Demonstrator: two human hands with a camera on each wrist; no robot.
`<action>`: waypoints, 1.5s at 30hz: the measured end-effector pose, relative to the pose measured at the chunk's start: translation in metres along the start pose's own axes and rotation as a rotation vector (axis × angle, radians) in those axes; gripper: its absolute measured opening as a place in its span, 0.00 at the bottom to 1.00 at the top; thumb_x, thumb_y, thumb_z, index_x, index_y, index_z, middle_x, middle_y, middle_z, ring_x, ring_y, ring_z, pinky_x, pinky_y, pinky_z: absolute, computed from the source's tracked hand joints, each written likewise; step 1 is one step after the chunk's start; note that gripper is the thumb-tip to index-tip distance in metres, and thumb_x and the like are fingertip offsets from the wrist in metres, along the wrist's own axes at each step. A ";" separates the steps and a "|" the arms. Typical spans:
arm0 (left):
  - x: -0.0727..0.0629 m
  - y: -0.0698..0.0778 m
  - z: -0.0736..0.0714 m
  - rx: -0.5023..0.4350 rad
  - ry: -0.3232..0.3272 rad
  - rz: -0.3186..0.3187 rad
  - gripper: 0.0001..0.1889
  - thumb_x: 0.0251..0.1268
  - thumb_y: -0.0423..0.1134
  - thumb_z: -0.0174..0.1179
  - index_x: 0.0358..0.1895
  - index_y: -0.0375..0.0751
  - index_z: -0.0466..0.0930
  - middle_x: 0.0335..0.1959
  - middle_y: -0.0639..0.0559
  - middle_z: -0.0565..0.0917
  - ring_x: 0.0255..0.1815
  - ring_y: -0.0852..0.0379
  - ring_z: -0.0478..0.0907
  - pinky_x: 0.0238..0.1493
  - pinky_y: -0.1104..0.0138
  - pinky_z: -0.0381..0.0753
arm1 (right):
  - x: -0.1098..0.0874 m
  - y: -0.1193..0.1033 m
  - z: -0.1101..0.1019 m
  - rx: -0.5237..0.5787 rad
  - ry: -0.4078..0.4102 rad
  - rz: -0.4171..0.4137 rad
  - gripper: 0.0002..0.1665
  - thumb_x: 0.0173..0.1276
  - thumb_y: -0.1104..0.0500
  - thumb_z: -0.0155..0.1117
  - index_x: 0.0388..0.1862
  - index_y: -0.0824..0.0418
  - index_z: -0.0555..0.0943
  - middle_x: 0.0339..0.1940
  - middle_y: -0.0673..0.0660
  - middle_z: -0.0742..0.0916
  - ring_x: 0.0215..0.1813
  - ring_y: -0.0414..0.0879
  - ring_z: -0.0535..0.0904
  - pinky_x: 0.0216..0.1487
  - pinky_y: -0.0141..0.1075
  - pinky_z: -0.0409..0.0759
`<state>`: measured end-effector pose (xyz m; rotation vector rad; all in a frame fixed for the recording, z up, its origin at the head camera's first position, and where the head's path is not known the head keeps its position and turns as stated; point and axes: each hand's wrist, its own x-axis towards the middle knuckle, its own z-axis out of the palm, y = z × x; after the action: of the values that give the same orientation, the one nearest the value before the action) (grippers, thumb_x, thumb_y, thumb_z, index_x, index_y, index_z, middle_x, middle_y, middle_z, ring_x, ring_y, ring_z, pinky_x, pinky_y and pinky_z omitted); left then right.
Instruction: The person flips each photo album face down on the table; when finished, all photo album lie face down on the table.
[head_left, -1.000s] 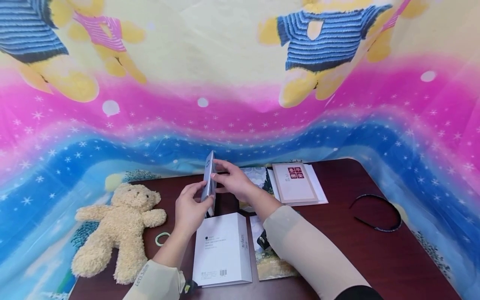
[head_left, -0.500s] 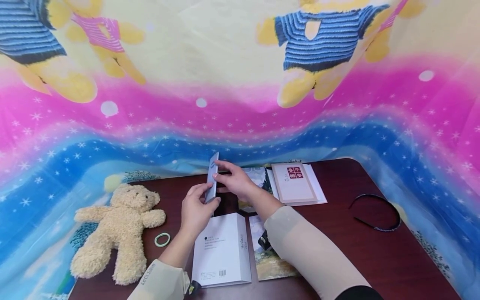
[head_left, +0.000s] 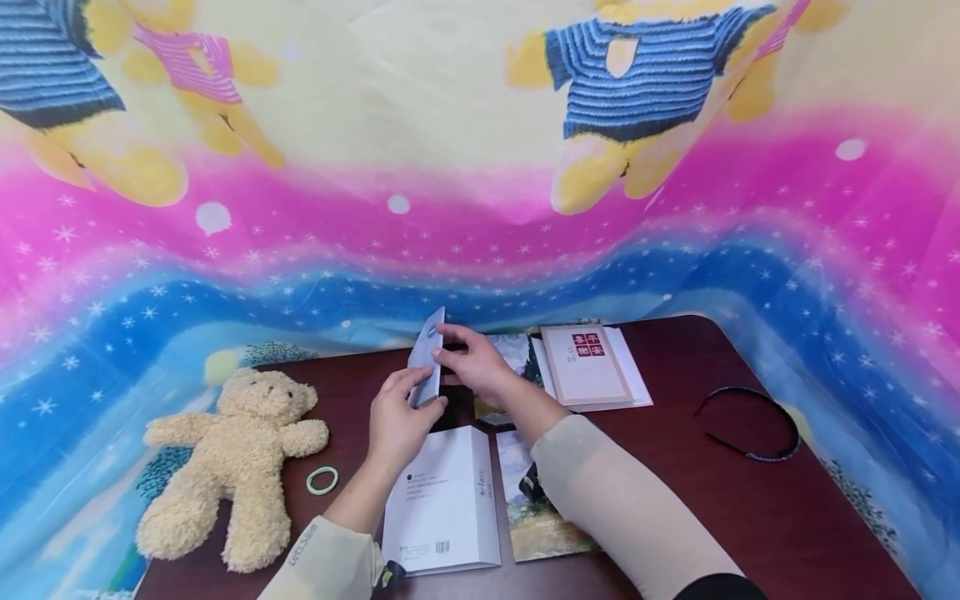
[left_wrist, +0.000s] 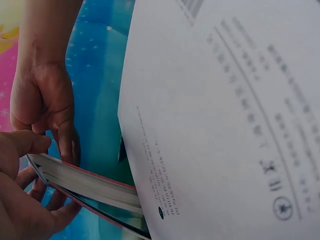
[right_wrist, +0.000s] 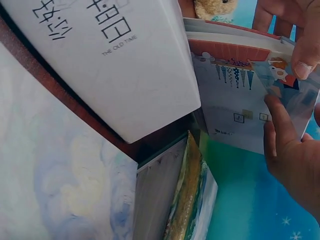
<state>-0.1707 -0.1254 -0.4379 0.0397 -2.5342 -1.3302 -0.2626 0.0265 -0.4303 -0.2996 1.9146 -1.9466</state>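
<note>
Snowflake-print backdrop (head_left: 487, 271) behind dark-red tbl (head_left: 675, 375) on my feed. I see L hand (head_left: 403, 417) pinching a pale bk (head_left: 424, 358) btwn thumb & fingers, R hand (head_left: 483, 362) gripping it too, fingers on its cover. Bk's held on edge, just beyond the white bk (head_left: 441, 504); can't tell if it touches tbl. Teddy (head_left: 232, 467) & green ring (head_left: 309, 480) lie to the L; PHOTO album (head_left: 543, 537) partly hidden by R sleeve (head_left: 607, 492).

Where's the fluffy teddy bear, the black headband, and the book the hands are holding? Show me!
Teddy bear (head_left: 242, 457): head view, on its tummy.
Black headband (head_left: 796, 429): head view, on its curved band.
Book (right_wrist: 230, 103): right wrist view, on its cover.
</note>
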 end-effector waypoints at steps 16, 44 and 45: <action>0.000 -0.012 0.002 0.055 -0.007 0.042 0.28 0.54 0.38 0.79 0.61 0.45 0.86 0.59 0.48 0.80 0.56 0.46 0.81 0.54 0.53 0.85 | 0.007 0.017 0.002 0.048 0.053 0.002 0.32 0.77 0.63 0.62 0.78 0.53 0.71 0.72 0.58 0.75 0.65 0.53 0.80 0.54 0.45 0.86; -0.006 -0.071 -0.024 0.229 -0.107 -0.056 0.34 0.52 0.44 0.79 0.66 0.44 0.81 0.67 0.43 0.76 0.67 0.41 0.73 0.64 0.47 0.75 | 0.012 0.048 0.007 0.163 0.098 0.085 0.33 0.74 0.68 0.62 0.77 0.59 0.71 0.73 0.65 0.75 0.63 0.56 0.81 0.58 0.47 0.84; -0.007 -0.074 -0.025 0.238 -0.108 -0.055 0.33 0.53 0.44 0.79 0.65 0.44 0.82 0.67 0.43 0.76 0.67 0.40 0.73 0.63 0.47 0.75 | 0.012 0.048 0.007 0.168 0.098 0.089 0.33 0.74 0.68 0.62 0.77 0.60 0.71 0.73 0.65 0.75 0.64 0.56 0.80 0.59 0.48 0.84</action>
<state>-0.1653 -0.1875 -0.4861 0.0887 -2.7897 -1.0684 -0.2641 0.0160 -0.4787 -0.0715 1.7760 -2.0801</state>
